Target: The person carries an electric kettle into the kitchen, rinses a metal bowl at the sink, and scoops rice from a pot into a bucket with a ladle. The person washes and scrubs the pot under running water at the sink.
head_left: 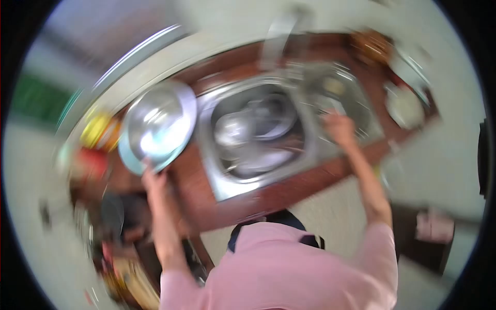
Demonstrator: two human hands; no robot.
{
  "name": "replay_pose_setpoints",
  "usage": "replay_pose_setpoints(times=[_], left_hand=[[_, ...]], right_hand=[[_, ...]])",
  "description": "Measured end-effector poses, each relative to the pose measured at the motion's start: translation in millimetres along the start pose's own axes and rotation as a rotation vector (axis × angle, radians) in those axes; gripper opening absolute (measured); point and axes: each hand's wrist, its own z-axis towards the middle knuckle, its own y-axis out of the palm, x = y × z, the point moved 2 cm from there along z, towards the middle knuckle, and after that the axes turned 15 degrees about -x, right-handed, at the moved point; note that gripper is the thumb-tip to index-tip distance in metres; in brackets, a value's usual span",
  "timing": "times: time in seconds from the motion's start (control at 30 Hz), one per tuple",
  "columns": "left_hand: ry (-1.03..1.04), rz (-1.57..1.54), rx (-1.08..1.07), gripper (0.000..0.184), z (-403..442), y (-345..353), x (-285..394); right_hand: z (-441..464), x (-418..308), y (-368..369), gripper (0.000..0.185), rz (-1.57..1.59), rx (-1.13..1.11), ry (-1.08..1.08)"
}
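Note:
A large shiny metal bowl (163, 106) stands tilted on the left of the counter, its mouth turned up. My left hand (155, 178) is closed on the bowl's near rim. Over the drainboard (361, 121) right of the sink, my right hand (338, 128) is closed, its fingers smeared by motion. Something pale shows just beyond those fingers, too blurred to name. Between my hands, the steel sink (209, 155) holds several metal dishes, among them a rounded shiny vessel (232, 129) and a pan-like dish (274, 119).
A tap (276, 44) rises behind the sink. Yellow (95, 132) and red (92, 163) items sit left of the bowl. A brown woven-looking object (372, 46) and a whitish round item (404, 107) are at the counter's right end. The reddish-brown counter edge (248, 211) runs before me.

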Motion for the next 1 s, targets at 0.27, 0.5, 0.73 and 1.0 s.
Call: replay_pose_setpoints(times=[0.27,0.5,0.73,1.0], left_hand=[[0.010,0.785,-0.054,0.052,-164.9,42.2,-11.5],[0.419,1.201,-0.004,0.019,-247.4,-86.6,16.9],[0.615,0.990,0.441,0.046,-263.9,-127.0,115.9],[0.669,1.434,0.212,0.033,-250.5,-133.0,151.3]], right_hand=[[-297.0,-105.0,69.2,0.032,0.536,0.046,0.304],[-464.3,-176.0,208.5,0.017,0.990,-0.249,0.892],[-482.1,-193.9,231.6,0.022,0.858,-0.560,0.676],[-462.3,-181.9,209.4,0.019,0.388,-0.640,0.302]])
